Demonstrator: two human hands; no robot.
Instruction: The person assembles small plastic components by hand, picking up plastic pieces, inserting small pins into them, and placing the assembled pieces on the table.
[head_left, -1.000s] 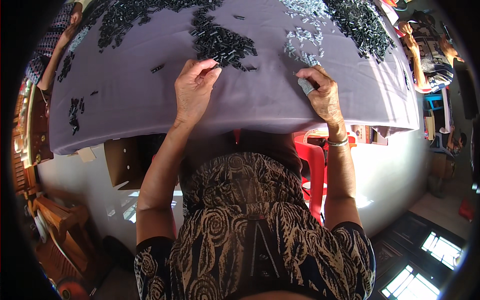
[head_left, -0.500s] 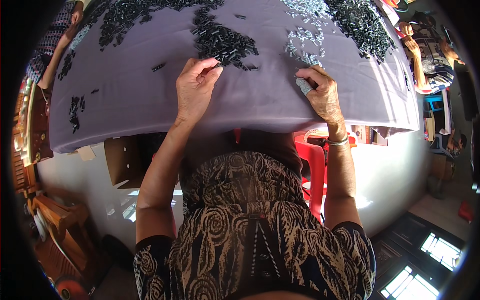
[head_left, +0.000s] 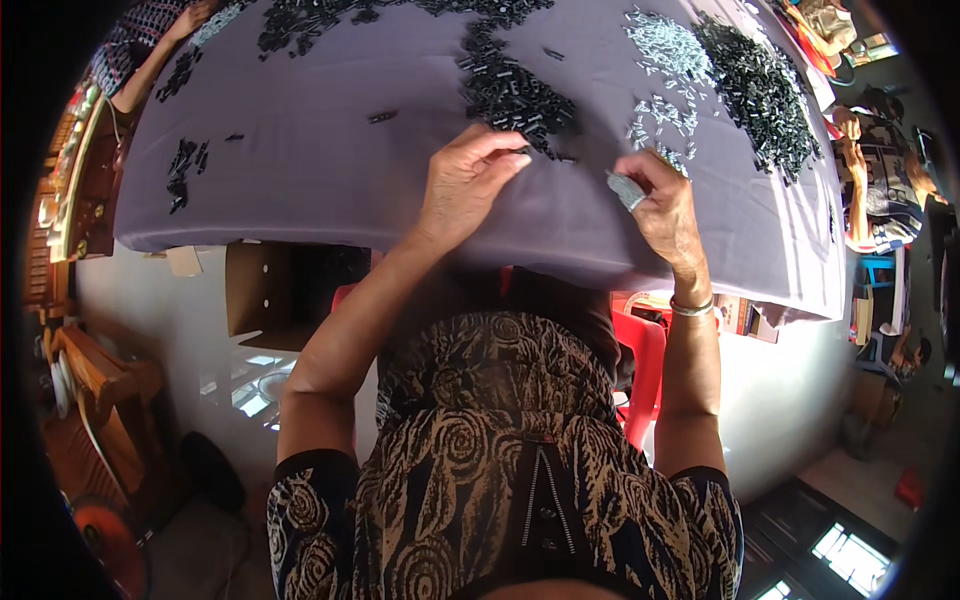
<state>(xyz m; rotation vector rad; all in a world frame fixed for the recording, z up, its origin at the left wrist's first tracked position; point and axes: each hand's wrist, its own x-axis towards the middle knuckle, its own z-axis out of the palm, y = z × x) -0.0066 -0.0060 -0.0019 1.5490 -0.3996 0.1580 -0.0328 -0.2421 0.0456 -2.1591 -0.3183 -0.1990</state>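
Note:
My left hand [head_left: 465, 190] is over the near side of the table, thumb and forefinger pinched together just below a pile of small black pieces [head_left: 510, 95]. Whatever sits between those fingertips is too small to make out. To its right, my right hand [head_left: 662, 205] is closed, its fingers curled toward the thumb, which wears a grey wrapping [head_left: 626, 190]. Its fingertips are partly hidden, so what they hold cannot be told. Small silver pieces [head_left: 665, 118] lie scattered just beyond this hand. The two hands are apart.
A mauve cloth [head_left: 330, 180] covers the table. A larger black pile [head_left: 765, 100] and a silver pile [head_left: 668, 45] lie at the far right, a few black pieces [head_left: 182, 170] at the left. Other people sit at both sides. A red plastic chair [head_left: 642, 370] stands below the table edge.
The view has shifted, so the table appears turned. My left hand has moved right, and the gap between my hands is smaller. Both stay closed.

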